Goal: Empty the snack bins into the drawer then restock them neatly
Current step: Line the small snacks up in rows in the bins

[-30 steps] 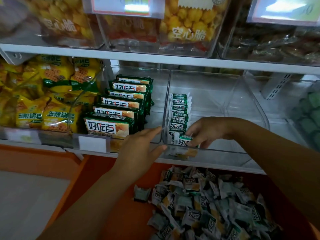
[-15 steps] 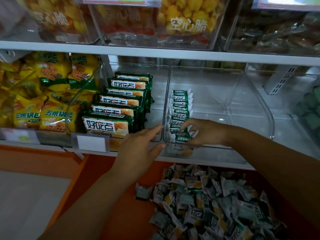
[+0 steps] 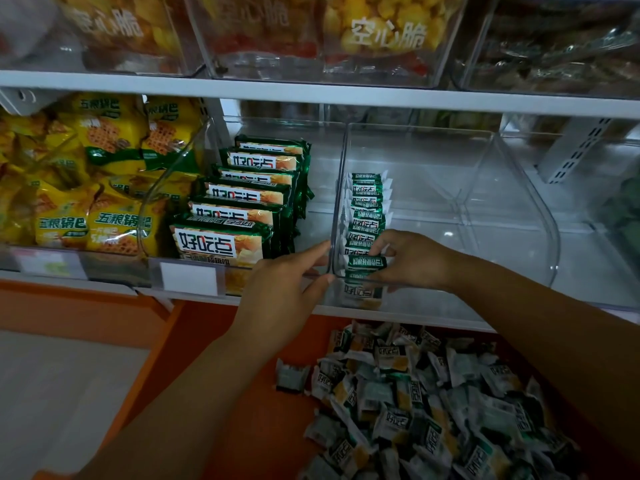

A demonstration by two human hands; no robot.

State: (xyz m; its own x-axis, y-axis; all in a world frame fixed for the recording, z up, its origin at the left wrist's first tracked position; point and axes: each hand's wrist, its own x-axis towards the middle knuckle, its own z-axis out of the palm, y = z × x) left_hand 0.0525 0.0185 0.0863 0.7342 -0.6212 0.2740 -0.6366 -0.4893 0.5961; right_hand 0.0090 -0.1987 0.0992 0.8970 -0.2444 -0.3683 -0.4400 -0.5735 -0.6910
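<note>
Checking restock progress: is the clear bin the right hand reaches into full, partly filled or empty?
Partly filled. The clear bin holds one row of small green packets along its left wall; the rest is bare.

So the clear bin (image 3: 512,188) on the shelf is mostly bare. There's just one tidy row of small green packets (image 3: 367,209) standing on edge along its left wall, running front to back. The front packet (image 3: 363,262) sits in the grip of the right hand (image 3: 412,261), close to the bin's front lip. Below, the orange drawer (image 3: 221,358) is open, with a messy pile (image 3: 433,417) of the same packets heaped on its right side and one stray packet (image 3: 291,377) just left of the heap.
</note>
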